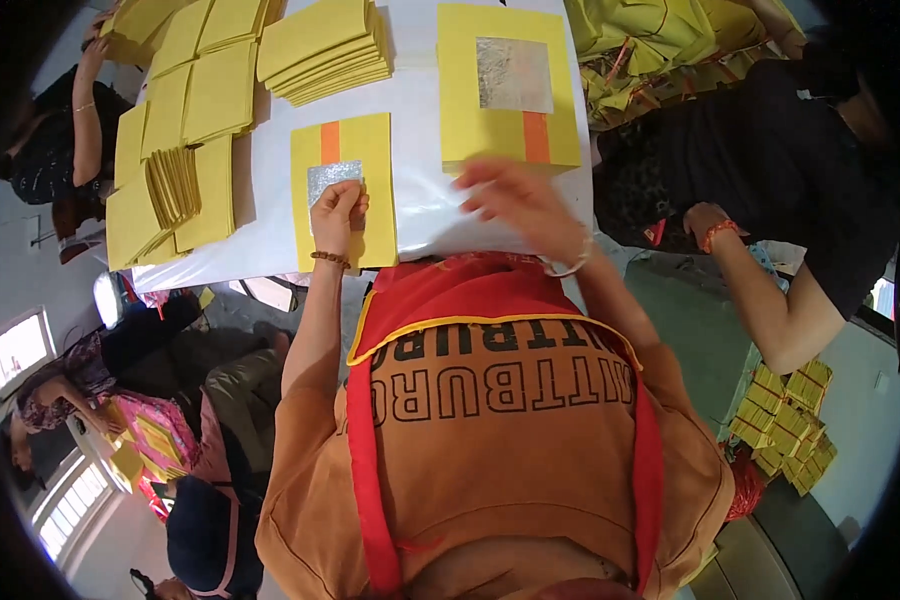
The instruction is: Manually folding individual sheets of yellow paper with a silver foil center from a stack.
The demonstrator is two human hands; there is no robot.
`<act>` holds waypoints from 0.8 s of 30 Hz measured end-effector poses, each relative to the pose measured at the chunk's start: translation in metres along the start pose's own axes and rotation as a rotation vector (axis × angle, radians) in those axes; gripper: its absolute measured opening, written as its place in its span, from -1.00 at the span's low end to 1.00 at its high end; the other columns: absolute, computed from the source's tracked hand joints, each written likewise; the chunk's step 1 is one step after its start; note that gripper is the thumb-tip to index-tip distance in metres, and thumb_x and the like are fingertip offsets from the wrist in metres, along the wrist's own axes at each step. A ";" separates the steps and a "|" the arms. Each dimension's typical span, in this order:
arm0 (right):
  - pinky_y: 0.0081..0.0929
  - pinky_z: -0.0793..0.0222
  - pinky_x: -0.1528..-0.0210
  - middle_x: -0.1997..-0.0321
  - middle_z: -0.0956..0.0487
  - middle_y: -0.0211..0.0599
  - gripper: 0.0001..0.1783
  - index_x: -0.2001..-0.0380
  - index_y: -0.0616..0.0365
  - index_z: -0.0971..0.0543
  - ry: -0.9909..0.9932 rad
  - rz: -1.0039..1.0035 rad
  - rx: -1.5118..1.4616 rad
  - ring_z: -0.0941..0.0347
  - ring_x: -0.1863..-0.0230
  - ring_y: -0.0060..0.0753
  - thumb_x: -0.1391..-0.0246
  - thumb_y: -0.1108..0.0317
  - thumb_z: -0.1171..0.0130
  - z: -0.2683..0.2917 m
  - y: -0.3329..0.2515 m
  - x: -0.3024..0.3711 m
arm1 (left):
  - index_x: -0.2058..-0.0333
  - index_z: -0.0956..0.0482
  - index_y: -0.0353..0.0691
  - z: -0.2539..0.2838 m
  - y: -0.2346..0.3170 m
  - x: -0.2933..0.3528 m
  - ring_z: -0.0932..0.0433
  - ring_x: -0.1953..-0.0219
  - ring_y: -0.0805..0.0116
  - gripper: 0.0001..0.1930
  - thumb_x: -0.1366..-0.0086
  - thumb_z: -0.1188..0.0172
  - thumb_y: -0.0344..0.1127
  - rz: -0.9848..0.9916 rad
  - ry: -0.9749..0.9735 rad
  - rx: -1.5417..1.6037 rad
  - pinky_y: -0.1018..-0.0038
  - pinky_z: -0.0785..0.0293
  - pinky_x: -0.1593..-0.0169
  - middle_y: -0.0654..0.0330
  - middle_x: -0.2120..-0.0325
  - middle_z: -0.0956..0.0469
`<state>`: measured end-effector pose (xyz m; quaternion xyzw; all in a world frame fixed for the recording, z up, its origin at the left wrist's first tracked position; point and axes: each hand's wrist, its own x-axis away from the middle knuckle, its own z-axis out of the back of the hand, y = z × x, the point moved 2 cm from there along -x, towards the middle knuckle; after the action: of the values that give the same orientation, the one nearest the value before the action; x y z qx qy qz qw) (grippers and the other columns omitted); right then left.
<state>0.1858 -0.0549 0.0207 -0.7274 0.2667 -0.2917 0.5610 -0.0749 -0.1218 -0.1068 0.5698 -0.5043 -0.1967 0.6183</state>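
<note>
My left hand (338,218) is closed, thumb and fingers pressed together, over a silver foil square (332,174) on a yellow paper sheet (373,190) with an orange stripe. What its fingertips pinch, if anything, is hidden. To the right, my right hand (525,205) is in the air, blurred by motion. Its fingers look apart, and nothing shows in them. Just beyond it stands a thick stack of yellow paper (458,100), its top sheet bearing another silver foil square (514,75) and an orange stripe (536,137).
Folded yellow paper bundles (325,45) lie on the white-covered table (410,60), with more yellow packets (218,88) at left. People work on both sides; a co-worker's arm (760,300) is at right. Yellow bundles (785,425) are piled at lower right.
</note>
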 end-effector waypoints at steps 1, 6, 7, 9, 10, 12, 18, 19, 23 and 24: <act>-0.66 -0.30 0.27 0.19 -0.49 -0.36 -0.65 0.04 0.19 -0.39 0.137 0.061 -0.093 -0.41 0.28 -0.60 -0.10 0.32 0.00 0.020 -0.007 0.006 | 0.34 -0.50 -0.31 0.000 0.001 -0.001 -0.47 0.47 0.51 -0.88 -0.18 -0.10 -0.39 0.012 -0.002 -0.056 0.64 -0.40 0.37 0.20 0.47 -0.52; -0.68 -0.28 0.26 0.21 -0.50 -0.44 -0.67 0.05 0.17 -0.41 0.648 0.167 0.116 -0.38 0.28 -0.68 -0.11 0.34 0.01 0.102 -0.026 0.016 | 0.30 -0.52 -0.29 -0.025 0.031 0.016 -0.47 0.45 0.53 -0.85 -0.18 -0.10 -0.37 -0.053 0.045 -0.268 0.64 -0.38 0.33 0.23 0.44 -0.53; -0.67 -0.28 0.24 0.19 -0.49 -0.43 -0.67 0.05 0.17 -0.41 0.724 0.122 0.127 -0.38 0.26 -0.68 -0.10 0.35 -0.01 0.113 -0.021 0.017 | 0.27 -0.52 -0.29 -0.037 0.040 0.022 -0.47 0.44 0.53 -0.83 -0.18 -0.10 -0.37 -0.129 0.058 -0.344 0.64 -0.37 0.32 0.25 0.43 -0.54; -0.62 -0.28 0.14 0.14 -0.48 -0.34 -0.64 0.03 0.20 -0.41 0.762 0.093 0.105 -0.36 0.16 -0.63 -0.07 0.35 -0.05 0.120 -0.011 0.016 | 0.25 -0.51 -0.29 -0.058 0.043 0.024 -0.44 0.46 0.54 -0.81 -0.17 -0.10 -0.37 -0.295 0.022 -0.382 0.63 -0.37 0.36 0.27 0.47 -0.52; -0.62 -0.28 0.14 0.14 -0.48 -0.34 -0.64 0.03 0.20 -0.41 0.754 0.094 0.108 -0.36 0.16 -0.63 -0.07 0.35 -0.05 0.125 0.001 0.014 | 0.22 -0.51 -0.29 -0.071 0.046 0.025 -0.42 0.48 0.55 -0.79 -0.16 -0.10 -0.37 -0.457 -0.027 -0.424 0.62 -0.37 0.40 0.29 0.51 -0.51; -0.58 -0.27 0.07 0.10 -0.46 -0.28 -0.60 0.01 0.23 -0.38 0.707 0.029 0.243 -0.36 0.11 -0.55 -0.06 0.36 -0.06 0.137 0.032 0.008 | 0.17 -0.49 -0.25 -0.108 0.061 0.040 -0.45 0.34 0.46 -0.72 -0.11 -0.15 -0.36 -0.519 -0.090 -0.522 0.57 -0.39 0.28 0.18 0.34 -0.51; -0.57 -0.28 0.06 0.07 -0.39 -0.24 -0.60 0.02 0.24 -0.39 0.588 0.118 0.207 -0.36 0.10 -0.46 -0.04 0.39 -0.06 0.132 0.051 -0.001 | 0.08 -0.43 -0.19 -0.153 0.068 0.047 -0.28 0.04 0.05 -0.52 0.01 -0.26 -0.21 -0.969 -0.110 -0.974 0.26 -0.22 0.00 0.02 0.06 -0.34; -0.60 -0.27 0.06 0.07 -0.41 -0.27 -0.59 -0.01 0.25 -0.36 0.587 0.116 0.260 -0.36 0.11 -0.51 -0.07 0.39 -0.04 0.127 0.045 -0.001 | 0.08 -0.43 -0.17 -0.155 0.069 0.047 -0.25 0.01 0.02 -0.50 0.04 -0.27 -0.19 -1.017 -0.145 -1.082 0.23 -0.18 -0.02 0.02 0.03 -0.31; -0.62 -0.25 0.05 0.05 -0.42 -0.30 -0.58 -0.03 0.26 -0.34 0.561 0.153 0.254 -0.35 0.10 -0.55 -0.08 0.41 -0.01 0.127 0.048 0.002 | 0.09 -0.44 -0.14 -0.154 0.064 0.041 -0.26 0.03 0.04 -0.51 0.05 -0.27 -0.19 -1.077 -0.187 -1.137 0.24 -0.19 0.01 0.05 0.05 -0.33; -0.62 -0.25 0.05 0.05 -0.42 -0.30 -0.58 -0.03 0.26 -0.34 0.568 0.160 0.251 -0.35 0.10 -0.55 -0.08 0.41 -0.01 0.129 0.049 0.001 | 0.10 -0.44 -0.13 -0.154 0.063 0.039 -0.26 0.04 0.05 -0.52 0.05 -0.26 -0.20 -1.069 -0.208 -1.154 0.25 -0.20 0.02 0.06 0.05 -0.33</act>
<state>0.2770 0.0189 -0.0527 -0.5188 0.4308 -0.4685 0.5707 0.0506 -0.0584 -0.0096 0.3029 -0.0358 -0.7494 0.5877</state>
